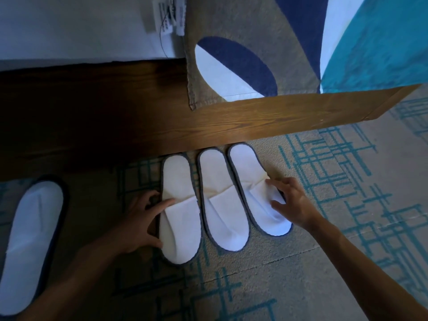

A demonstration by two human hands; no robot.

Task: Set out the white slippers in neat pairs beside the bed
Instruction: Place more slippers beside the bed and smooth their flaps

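Observation:
Three white slippers with grey edging lie side by side on the carpet, heels toward the wooden bed frame (231,121). My left hand (139,218) rests with spread fingers on the left edge of the left slipper (179,228). My right hand (291,200) touches the right edge of the right slipper (257,205), fingers on its upper. The middle slipper (223,214) lies between them, untouched. A fourth white slipper (30,239) lies apart at the far left in shadow.
A patterned bedspread (254,42) in beige, navy, white and teal hangs over the bed frame. White sheet with labels (169,15) shows at top left. The carpet (324,262) is beige with teal line patterns.

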